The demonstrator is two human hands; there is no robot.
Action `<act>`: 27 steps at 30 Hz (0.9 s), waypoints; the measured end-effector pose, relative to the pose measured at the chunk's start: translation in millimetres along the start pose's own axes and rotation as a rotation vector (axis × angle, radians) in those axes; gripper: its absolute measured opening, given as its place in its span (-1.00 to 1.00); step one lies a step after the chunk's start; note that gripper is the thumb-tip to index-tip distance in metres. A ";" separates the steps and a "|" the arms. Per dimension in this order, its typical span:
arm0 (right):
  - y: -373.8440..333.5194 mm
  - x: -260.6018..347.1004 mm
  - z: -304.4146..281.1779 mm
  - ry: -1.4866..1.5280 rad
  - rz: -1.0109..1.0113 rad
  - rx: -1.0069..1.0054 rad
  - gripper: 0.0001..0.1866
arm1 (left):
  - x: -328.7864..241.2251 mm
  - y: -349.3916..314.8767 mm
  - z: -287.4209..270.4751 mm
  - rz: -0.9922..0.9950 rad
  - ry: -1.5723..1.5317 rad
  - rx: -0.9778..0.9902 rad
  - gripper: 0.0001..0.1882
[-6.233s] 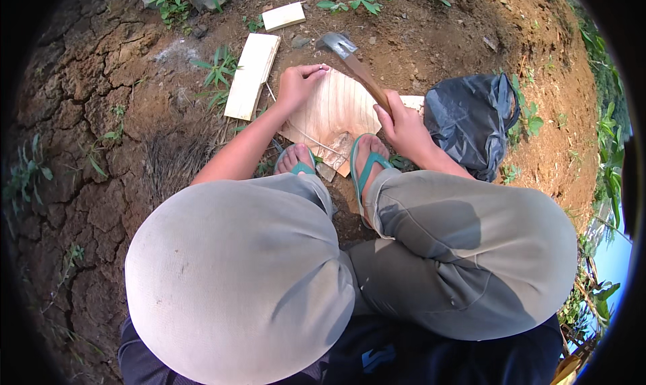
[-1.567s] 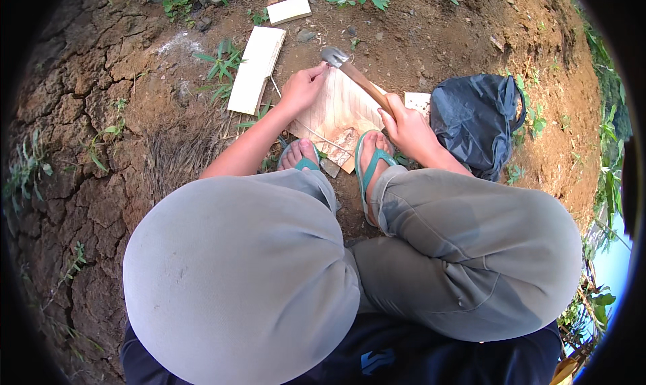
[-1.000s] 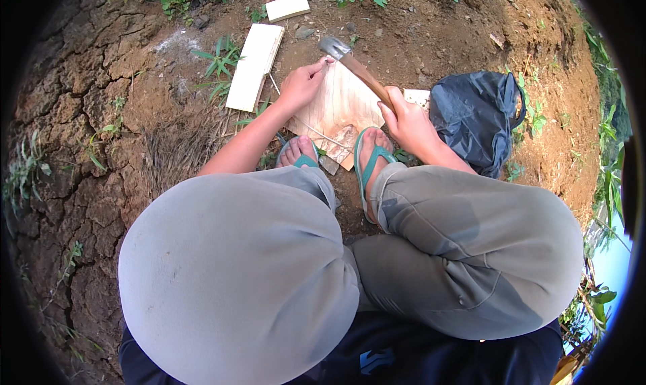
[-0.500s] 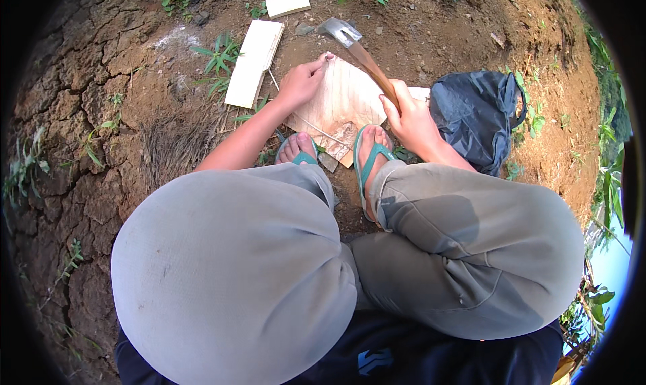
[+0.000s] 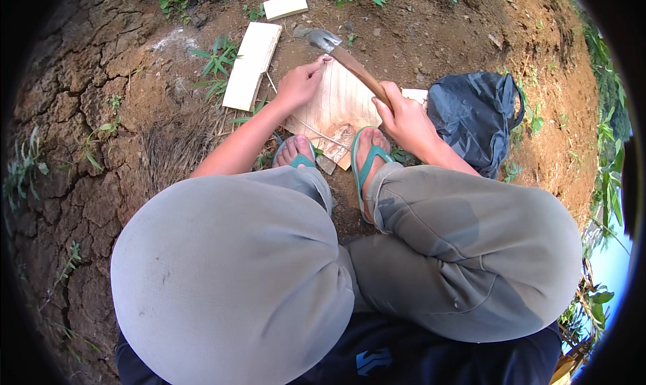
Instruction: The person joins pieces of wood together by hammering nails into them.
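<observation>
Hammer (image 5: 356, 71), wrapped tight in right grip (image 5: 406, 121), just tipped closer to left grip (image 5: 301, 87) beside board (image 5: 342, 92). Can't tell if left pinches anything; might get bumped.

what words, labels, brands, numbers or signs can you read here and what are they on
No readable words, labels or numbers.
Blue mark on the dark cloth at the lower edge: a shape, no letters I can make out.
Hammer, wooden board and black bag: no lettering visible.

Bright daylight illuminated the board (image 5: 346, 96). Shadow darkened part of the right trouser leg (image 5: 471, 244). Fisheye distortion curved the margins; black vignetting enclosed the view.
</observation>
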State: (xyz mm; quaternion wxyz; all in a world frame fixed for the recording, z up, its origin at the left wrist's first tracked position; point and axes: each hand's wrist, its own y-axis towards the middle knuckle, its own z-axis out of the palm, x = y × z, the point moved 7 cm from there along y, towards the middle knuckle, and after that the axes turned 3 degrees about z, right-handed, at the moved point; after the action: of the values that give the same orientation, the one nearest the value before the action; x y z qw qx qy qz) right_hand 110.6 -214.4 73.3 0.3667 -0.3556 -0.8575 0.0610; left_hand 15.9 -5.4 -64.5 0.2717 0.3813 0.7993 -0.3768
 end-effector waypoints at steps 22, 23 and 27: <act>4.2 -14.1 3.9 -0.052 0.023 0.066 -0.65 | 21.1 -38.5 -112.7 0.095 -0.546 -0.618 -0.73; 4.5 -10.4 -1.7 -0.022 0.004 0.043 -0.64 | 19.5 -40.4 -118.6 0.102 -0.577 -0.641 -0.73; -6.1 9.4 -24.5 0.125 -0.174 -0.191 -0.63 | 15.2 -44.2 -145.9 0.186 -0.647 -0.792 -0.76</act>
State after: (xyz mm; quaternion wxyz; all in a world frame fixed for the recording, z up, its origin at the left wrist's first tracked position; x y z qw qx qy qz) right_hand 119.1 -216.6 98.8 0.3877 -0.3163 -0.8626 -0.0750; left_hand -50.1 100.1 25.0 0.6605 0.1826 0.7186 -0.1183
